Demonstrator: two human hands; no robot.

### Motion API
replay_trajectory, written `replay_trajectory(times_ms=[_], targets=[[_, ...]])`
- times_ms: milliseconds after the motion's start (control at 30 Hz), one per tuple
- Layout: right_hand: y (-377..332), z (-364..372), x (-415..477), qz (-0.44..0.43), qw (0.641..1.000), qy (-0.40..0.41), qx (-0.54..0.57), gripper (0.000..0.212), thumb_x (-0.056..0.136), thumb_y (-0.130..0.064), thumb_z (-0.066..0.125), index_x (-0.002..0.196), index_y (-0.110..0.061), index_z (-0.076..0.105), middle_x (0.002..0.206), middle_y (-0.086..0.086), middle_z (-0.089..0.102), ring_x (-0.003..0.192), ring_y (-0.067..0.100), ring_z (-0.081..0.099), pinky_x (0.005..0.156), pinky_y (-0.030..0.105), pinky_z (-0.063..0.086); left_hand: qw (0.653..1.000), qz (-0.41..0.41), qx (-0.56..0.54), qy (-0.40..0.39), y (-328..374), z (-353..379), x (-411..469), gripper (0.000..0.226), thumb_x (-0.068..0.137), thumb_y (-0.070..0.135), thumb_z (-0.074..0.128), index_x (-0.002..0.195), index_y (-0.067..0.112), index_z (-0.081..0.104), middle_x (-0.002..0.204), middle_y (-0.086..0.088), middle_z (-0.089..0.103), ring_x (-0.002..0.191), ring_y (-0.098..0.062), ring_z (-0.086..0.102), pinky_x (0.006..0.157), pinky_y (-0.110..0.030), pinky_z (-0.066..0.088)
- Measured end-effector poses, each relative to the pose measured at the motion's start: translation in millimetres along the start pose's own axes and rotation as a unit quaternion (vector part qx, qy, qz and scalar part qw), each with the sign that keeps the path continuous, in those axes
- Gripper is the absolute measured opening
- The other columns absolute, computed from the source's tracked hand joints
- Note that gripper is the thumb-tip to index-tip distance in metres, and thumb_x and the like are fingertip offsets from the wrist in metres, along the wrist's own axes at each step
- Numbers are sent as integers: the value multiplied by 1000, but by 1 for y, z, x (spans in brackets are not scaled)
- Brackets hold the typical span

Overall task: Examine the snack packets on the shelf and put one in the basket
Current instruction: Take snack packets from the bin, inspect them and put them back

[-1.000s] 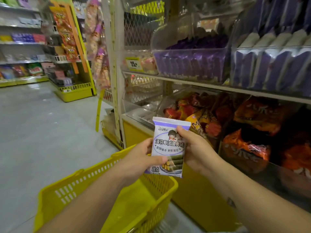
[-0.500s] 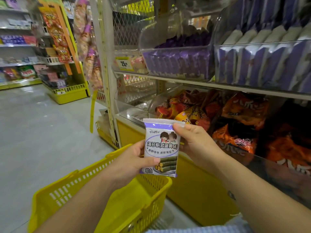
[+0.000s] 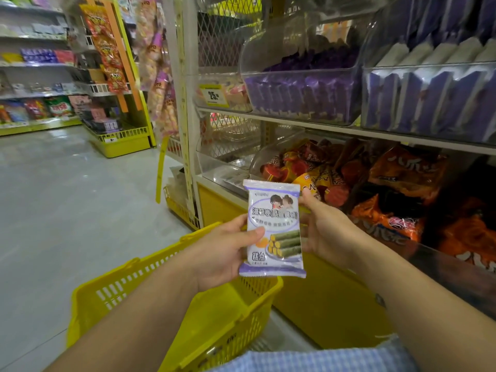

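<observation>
Grey shop floor fills the left side of the frame, and more shelves with coloured goods stand at the upper left. On the right side stands a shelf unit with clear plastic bins. The upper bins hold purple and white packets, and the lower bins hold orange and red snack bags. A yellow price tag hangs near the centre top.

At the centre of the frame the snack packet is held upright in the air by both hands, with its printed front toward the camera. It is white and purple, with a picture of green rolls at its lower right. The left hand holds the left edge of the packet; its thumb lies on the front and its fingers are closed behind it. The right hand holds the right edge, thumb near the top corner, fingers wrapped behind the packet.

Below the hands, at the lower centre, is the yellow basket. The packet is above its far rim and does not touch it. A piece of blue checked cloth shows at the bottom edge.
</observation>
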State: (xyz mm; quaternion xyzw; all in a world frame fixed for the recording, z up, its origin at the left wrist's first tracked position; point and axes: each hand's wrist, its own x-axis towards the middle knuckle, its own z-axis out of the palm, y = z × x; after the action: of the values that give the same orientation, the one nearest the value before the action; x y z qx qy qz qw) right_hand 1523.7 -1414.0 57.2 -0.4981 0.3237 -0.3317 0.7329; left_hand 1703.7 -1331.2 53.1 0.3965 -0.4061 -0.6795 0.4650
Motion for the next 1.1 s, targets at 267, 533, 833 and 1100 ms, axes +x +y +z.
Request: replay_trajectory(times_ms=[267,533,833,1100], targets=[[-4,7,-11,75,991,-113,-8,36,81,-21,59,116,-13,66,117,7,69,104,17,68,70,30,59,994,11,-100,51,8,-19,2,52,82,13,56,134,8,50,125,-21,63,116,-40,60,86,-53,53],[-6,5,-12,90,988,-116,-39,40,78,-14,63,118,-14,60,116,6,70,96,19,70,72,39,60,995,7,-92,23,6,-22,1,50,85,13,55,135,12,50,128,-20,62,117,-38,59,89,-49,54],[4,20,-12,-59,969,-30,-239,32,92,-7,59,123,-15,56,91,-4,64,62,4,59,61,19,52,963,109,139,203,-7,-10,7,41,98,14,53,136,28,48,115,3,70,98,-14,70,80,-38,57],[11,36,-18,-103,956,-94,-258,51,92,-9,59,138,-26,47,102,4,50,76,21,61,86,44,54,995,54,-70,55,-10,-4,10,64,81,33,62,139,9,45,128,-22,61,113,-40,61,90,-55,52]])
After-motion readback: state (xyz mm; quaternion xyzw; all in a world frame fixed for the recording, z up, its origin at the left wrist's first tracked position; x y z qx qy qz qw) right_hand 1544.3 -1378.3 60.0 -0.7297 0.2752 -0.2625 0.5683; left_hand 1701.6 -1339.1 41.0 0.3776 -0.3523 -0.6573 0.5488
